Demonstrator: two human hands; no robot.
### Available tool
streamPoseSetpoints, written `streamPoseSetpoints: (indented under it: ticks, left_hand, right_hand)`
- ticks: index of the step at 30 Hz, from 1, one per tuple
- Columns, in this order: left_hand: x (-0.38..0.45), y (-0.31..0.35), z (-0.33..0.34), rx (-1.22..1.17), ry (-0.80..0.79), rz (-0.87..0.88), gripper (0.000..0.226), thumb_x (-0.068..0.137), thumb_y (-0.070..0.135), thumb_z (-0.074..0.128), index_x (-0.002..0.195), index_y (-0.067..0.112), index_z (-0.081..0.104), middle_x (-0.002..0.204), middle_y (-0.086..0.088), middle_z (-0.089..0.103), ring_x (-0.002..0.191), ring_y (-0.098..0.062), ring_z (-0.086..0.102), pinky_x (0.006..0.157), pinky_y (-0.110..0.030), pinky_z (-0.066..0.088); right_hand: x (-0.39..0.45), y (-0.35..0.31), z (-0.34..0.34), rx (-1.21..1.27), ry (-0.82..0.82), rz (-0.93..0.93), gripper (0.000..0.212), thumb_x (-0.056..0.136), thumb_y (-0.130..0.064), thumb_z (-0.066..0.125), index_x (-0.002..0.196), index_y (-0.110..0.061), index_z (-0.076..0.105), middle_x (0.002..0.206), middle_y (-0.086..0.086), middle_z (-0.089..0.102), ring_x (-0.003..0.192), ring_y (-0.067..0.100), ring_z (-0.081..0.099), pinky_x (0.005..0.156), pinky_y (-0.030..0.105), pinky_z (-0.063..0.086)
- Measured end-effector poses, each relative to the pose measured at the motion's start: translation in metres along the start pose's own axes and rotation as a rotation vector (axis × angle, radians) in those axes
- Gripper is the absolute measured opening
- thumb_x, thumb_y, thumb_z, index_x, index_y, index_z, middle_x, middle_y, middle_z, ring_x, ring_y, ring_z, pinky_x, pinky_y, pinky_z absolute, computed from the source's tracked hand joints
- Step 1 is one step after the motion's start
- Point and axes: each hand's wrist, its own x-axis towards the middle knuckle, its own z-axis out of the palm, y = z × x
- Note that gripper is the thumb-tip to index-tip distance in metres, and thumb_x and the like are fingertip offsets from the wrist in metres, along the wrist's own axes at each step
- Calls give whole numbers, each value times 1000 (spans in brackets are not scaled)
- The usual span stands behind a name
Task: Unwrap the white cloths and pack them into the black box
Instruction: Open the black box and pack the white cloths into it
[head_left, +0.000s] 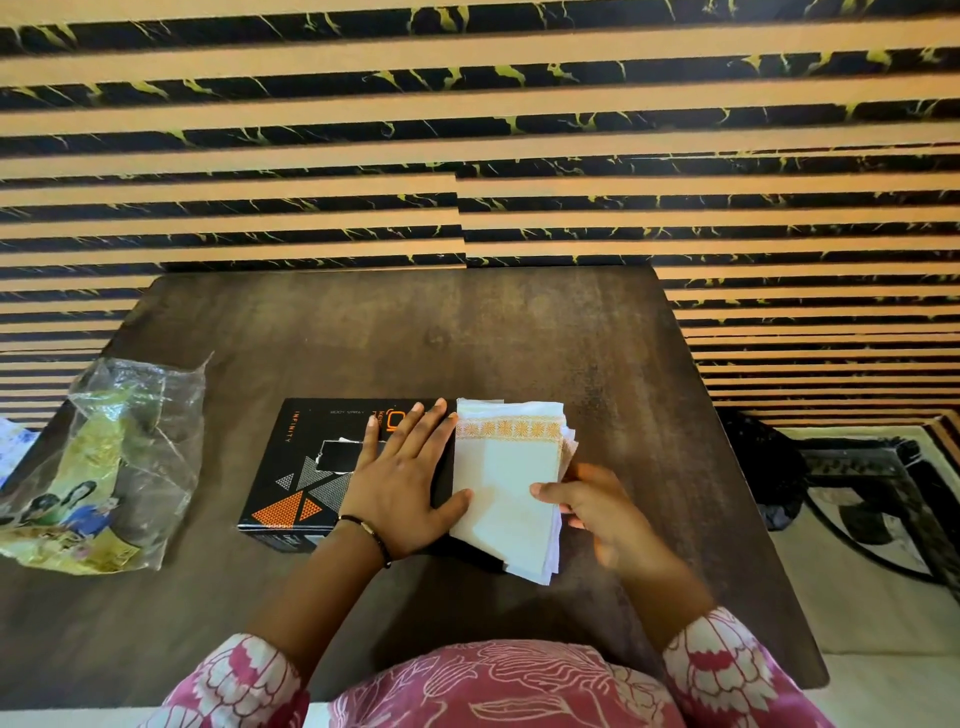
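The box (311, 467) lies mid-table (363, 332), closed, its long axis running 9 to 3 o'clock. The left hand (402, 478) rests flat on its lid, fingers spread. At the box's 3 o'clock, touching it, the stacked cloths (511, 473) run lengthwise 12 to 6, orange band at 12. The right hand (592, 506) pinches their right edge. An empty wrapper (119, 457) lies at 9 o'clock.

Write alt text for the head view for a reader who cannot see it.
A person's left hand lies flat on a closed black box while the right hand grips a stack of folded white cloths beside it on a dark wooden table. An empty plastic wrapper lies at the table's left edge.
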Motion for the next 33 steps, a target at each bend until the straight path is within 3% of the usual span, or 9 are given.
streamPoseSetpoints:
  ticks: [3,5,7,12,16,21,26,30,33]
  left_hand:
    - [1,0,0,-11,-5,-2,85,73,69,21,147,30,6,156,11,-2,142,-8,-9,113,-48,-14]
    - [1,0,0,-12,-1,-3,85,72,69,22,146,30,6,156,12,-1,142,-8,-8,114,-48,-13]
    - [1,1,0,-22,8,-1,85,72,68,23,146,30,8,156,11,1,143,-9,-6,115,-50,-10]
    - [1,0,1,-46,30,10,83,73,67,28,146,29,12,156,10,6,143,-10,-3,115,-51,-8]
    - [1,0,2,-47,35,10,84,73,68,27,146,28,12,156,9,5,142,-10,-3,115,-52,-8]
    - [3,0,1,-52,43,15,84,74,68,28,146,28,14,156,9,6,141,-9,-2,114,-52,-8]
    - [2,0,1,-54,55,8,83,74,67,29,146,28,15,156,9,8,141,-8,-2,114,-51,-7]
    - [2,0,1,-22,32,6,84,74,68,25,146,29,10,156,9,4,142,-9,-5,114,-51,-10]
    - [3,0,2,-46,58,7,84,73,66,30,146,27,16,156,9,9,141,-7,-1,113,-48,-10]
  right_hand:
    - [1,-9,3,17,-19,-69,33,80,-8,67,112,-15,60,105,-1,69,92,11,65,69,22,52]
    - [4,-10,9,-83,23,-127,48,82,-21,67,126,-23,48,117,-4,63,103,14,62,89,38,53]
    - [7,-7,13,-231,34,-147,53,85,-36,59,132,-32,35,122,-10,57,111,15,57,96,43,49]
    - [14,-2,18,-386,120,-148,52,96,-30,42,140,-22,16,132,-3,50,107,17,56,89,36,48]
    - [16,-4,30,-442,157,-127,44,98,-27,37,138,-19,20,123,1,55,80,9,54,62,25,46]
    - [32,-17,38,-466,108,-46,40,96,-29,36,133,-19,24,103,0,53,83,17,55,70,34,48]
    - [40,-12,32,-303,79,19,35,94,-25,41,127,-16,32,118,5,55,103,23,56,93,48,49]
    - [38,-1,39,-237,135,77,34,95,-25,40,127,-16,31,116,7,55,99,24,58,87,42,51]
    - [38,-2,58,-168,143,-10,39,93,-22,42,129,-17,29,118,5,48,103,25,56,93,47,49]
